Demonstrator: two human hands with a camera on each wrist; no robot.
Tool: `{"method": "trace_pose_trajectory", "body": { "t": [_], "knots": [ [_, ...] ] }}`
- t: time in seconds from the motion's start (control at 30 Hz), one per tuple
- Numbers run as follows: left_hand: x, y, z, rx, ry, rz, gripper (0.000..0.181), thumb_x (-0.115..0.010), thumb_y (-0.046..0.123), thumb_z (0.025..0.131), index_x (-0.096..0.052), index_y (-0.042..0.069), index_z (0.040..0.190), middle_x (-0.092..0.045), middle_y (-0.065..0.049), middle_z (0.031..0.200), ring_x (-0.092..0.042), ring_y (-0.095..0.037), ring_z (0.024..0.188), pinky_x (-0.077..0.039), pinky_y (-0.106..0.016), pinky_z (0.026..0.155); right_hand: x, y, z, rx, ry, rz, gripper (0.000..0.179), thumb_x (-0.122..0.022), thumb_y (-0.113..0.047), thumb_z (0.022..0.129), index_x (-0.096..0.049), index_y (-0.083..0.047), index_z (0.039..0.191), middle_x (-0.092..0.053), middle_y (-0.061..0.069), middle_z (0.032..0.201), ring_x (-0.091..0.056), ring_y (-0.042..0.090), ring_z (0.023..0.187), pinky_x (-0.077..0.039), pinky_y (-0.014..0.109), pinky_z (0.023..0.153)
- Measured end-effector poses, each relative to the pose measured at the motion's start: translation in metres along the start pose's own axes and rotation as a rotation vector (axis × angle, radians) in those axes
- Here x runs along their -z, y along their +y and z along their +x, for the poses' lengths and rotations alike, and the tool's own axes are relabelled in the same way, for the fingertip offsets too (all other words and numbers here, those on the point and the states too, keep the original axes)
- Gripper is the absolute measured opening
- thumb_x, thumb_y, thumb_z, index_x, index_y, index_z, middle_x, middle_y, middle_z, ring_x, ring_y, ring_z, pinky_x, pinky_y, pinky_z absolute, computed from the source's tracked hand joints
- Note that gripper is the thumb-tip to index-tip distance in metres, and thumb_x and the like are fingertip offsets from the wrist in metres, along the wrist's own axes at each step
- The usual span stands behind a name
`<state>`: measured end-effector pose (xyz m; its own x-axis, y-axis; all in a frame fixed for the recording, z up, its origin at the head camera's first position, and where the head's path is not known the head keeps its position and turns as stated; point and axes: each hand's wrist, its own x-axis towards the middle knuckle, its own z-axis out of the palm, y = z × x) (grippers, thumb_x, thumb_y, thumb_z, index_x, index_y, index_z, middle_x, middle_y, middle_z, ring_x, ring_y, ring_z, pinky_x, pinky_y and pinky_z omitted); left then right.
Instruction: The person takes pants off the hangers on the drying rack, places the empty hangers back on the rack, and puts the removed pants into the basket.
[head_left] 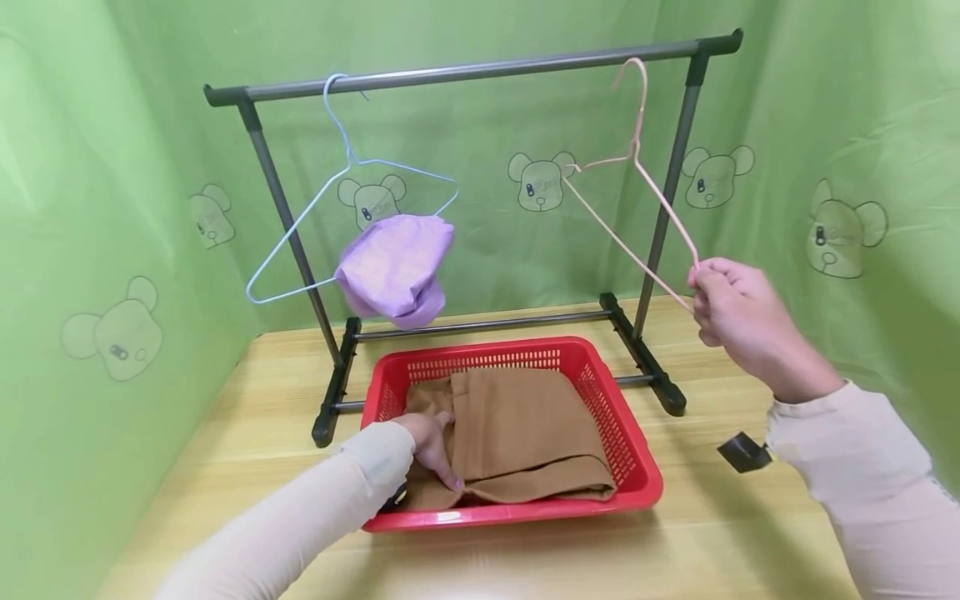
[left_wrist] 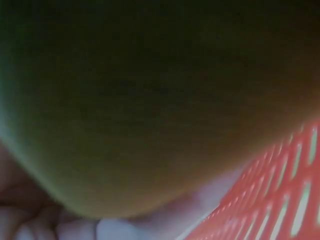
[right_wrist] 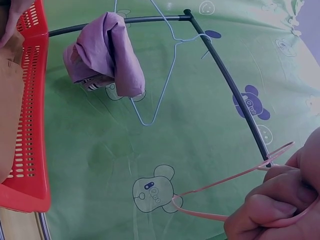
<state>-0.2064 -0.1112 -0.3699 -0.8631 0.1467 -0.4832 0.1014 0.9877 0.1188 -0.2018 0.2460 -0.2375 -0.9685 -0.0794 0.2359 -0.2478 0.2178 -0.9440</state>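
My left hand (head_left: 435,450) is down in the red basket (head_left: 637,492), gripping the left side of a folded brown garment (head_left: 536,425). Dark, blurred cloth fills most of the left wrist view, with curled fingers (left_wrist: 35,230) under its lower edge. Raised at the right, my right hand (head_left: 738,312) holds a pink wire hanger (head_left: 667,204) by its lower right corner. The hanger's hook overlaps the rail near its right end in the head view. Nothing hangs on the pink hanger.
A dark metal clothes rack (head_left: 487,73) stands behind the basket on a wooden table (head_left: 285,392). From its left part hangs a blue hanger (head_left: 300,217) with a purple cloth item (head_left: 393,262) draped over its lower bar. Green bear-print curtains (head_left: 480,233) surround the table.
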Motion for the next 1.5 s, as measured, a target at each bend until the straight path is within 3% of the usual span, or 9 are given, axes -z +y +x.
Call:
{"method": "trace_pose_trajectory", "body": {
  "t": [0.23,0.53,0.73,0.87,1.1,1.23,1.37,1.5],
  "knots": [
    [-0.005,0.001,0.000,0.000,0.062,0.040,0.099,-0.089,0.053,0.060,-0.039,0.022,0.139,-0.055,-0.018,0.124,-0.051,-0.028,0.119,-0.047,-0.039,0.094,0.005,-0.002,-0.001,0.015,0.018,0.023,0.029,-0.034,-0.025,0.106,-0.050,-0.003,0.093,-0.039,-0.004,0.061,-0.032,0.009,0.047,-0.027,0.025,0.040],
    [0.004,-0.008,0.003,-0.025,0.016,0.010,0.096,-0.089,0.049,0.062,-0.041,0.026,0.142,-0.044,-0.013,0.142,-0.043,-0.028,0.128,-0.044,-0.043,0.098,0.001,-0.005,0.002,0.005,0.015,0.106,0.027,-0.037,-0.024,0.106,-0.047,-0.002,0.095,-0.039,-0.005,0.062,-0.033,0.009,0.049,-0.026,0.024,0.041],
    [0.011,-0.014,0.001,-0.028,0.023,-0.026,0.080,-0.082,0.050,0.071,-0.048,0.025,0.138,-0.045,-0.010,0.143,-0.046,-0.027,0.126,-0.043,-0.044,0.099,0.000,-0.008,0.005,0.008,0.019,0.109,0.028,-0.036,-0.025,0.106,-0.047,-0.003,0.094,-0.039,-0.005,0.062,-0.033,0.008,0.048,-0.028,0.023,0.042],
    [0.012,-0.014,-0.005,-0.046,0.070,-0.079,0.072,-0.081,0.049,0.074,-0.053,0.020,0.133,-0.050,-0.010,0.139,-0.048,-0.028,0.123,-0.043,-0.045,0.099,0.000,-0.010,0.006,0.004,0.022,0.125,0.027,-0.036,-0.025,0.106,-0.048,-0.003,0.095,-0.040,-0.006,0.061,-0.033,0.008,0.048,-0.028,0.023,0.042],
    [0.021,-0.017,-0.015,-0.104,0.163,-0.083,0.063,-0.080,0.044,0.077,-0.060,0.008,0.124,-0.063,-0.013,0.119,-0.059,-0.031,0.108,-0.048,-0.043,0.092,-0.002,-0.013,0.009,0.016,0.010,0.147,0.025,-0.036,-0.023,0.106,-0.046,-0.001,0.096,-0.038,-0.006,0.061,-0.032,0.007,0.047,-0.027,0.022,0.041],
    [0.029,-0.019,-0.022,-0.090,0.154,-0.207,0.059,-0.077,0.036,0.082,-0.058,0.003,0.127,-0.061,-0.015,0.120,-0.063,-0.027,0.091,-0.056,-0.039,0.071,-0.002,-0.015,0.010,0.021,0.012,0.159,0.025,-0.036,-0.022,0.106,-0.045,-0.001,0.096,-0.038,-0.006,0.060,-0.032,0.007,0.047,-0.026,0.022,0.041],
    [0.033,-0.020,-0.031,-0.116,0.119,-0.373,0.055,-0.075,0.025,0.086,-0.054,0.001,0.131,-0.062,-0.016,0.104,-0.064,-0.025,0.073,-0.056,-0.034,0.053,-0.003,-0.017,0.011,0.021,0.016,0.166,0.024,-0.037,-0.022,0.105,-0.045,-0.001,0.097,-0.038,-0.006,0.060,-0.032,0.008,0.047,-0.026,0.022,0.041],
    [0.038,-0.022,-0.038,-0.162,0.129,-0.504,0.048,-0.073,0.027,0.088,-0.057,0.003,0.126,-0.063,-0.012,0.087,-0.066,-0.025,0.069,-0.056,-0.033,0.058,-0.003,-0.020,0.013,0.021,0.020,0.152,0.024,-0.037,-0.022,0.105,-0.044,0.000,0.098,-0.038,-0.006,0.060,-0.032,0.008,0.047,-0.027,0.022,0.041]
  ]
}}
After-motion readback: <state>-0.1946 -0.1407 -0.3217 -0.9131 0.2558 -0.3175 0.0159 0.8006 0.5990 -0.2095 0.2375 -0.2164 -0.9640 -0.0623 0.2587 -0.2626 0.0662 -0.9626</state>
